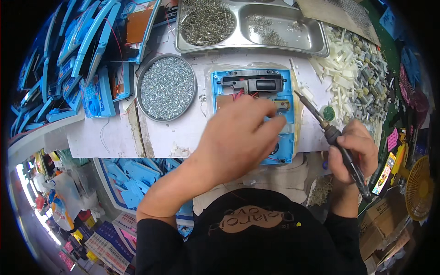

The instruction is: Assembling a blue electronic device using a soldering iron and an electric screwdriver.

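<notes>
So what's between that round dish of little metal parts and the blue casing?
In the head view: a strip of white tabletop with a few tiny dark bits, too small to identify, between the round dish and blue casing.

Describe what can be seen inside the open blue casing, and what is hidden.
Inside the blue casing are a black part near its far edge and red wires. The left hand covers much of the middle and lower left; anything beneath cannot be seen.

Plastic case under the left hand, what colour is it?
The plastic case is light blue, seen in the head view.
</notes>
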A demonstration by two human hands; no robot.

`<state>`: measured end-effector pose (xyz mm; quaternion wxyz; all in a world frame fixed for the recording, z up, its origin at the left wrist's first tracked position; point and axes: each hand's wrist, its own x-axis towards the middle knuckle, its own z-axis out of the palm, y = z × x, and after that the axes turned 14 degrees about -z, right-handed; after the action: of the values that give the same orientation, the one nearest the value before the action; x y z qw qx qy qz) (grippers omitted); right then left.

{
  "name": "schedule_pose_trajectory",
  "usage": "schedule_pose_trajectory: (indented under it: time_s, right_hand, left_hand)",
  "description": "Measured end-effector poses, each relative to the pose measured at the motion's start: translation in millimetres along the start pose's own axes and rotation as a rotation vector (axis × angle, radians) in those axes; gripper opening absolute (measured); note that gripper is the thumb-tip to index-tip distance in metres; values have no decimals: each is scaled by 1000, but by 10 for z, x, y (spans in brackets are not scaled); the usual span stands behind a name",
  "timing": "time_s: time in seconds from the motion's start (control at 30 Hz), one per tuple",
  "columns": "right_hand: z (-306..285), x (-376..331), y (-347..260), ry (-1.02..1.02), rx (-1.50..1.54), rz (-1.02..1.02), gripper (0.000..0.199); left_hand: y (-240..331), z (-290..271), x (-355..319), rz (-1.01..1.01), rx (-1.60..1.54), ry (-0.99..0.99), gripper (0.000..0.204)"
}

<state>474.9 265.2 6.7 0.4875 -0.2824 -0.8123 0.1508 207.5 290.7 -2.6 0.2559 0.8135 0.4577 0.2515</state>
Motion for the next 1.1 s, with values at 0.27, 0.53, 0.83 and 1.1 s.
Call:
schedule_pose_trajectory:
  time_s: [0.27,0.53,0.83,1.1]
  right_hand:
    - [-9,-219,-33,190,46,127,27]
    - [-146,-287,-73,196,230,242,26]
    - [-151,-228,-50,-129,352,250,23]
    - [-67,-229,-23,-171,351,257,22]
  left_hand:
    - [-73,110,45,-275,-322,-158,14]
    - [-127,72,6,-99,-256,-187,18]
    - [-143,74,-32,-34,-145,-199,27]
    - [-169,51,-19,-36,-179,-204,23]
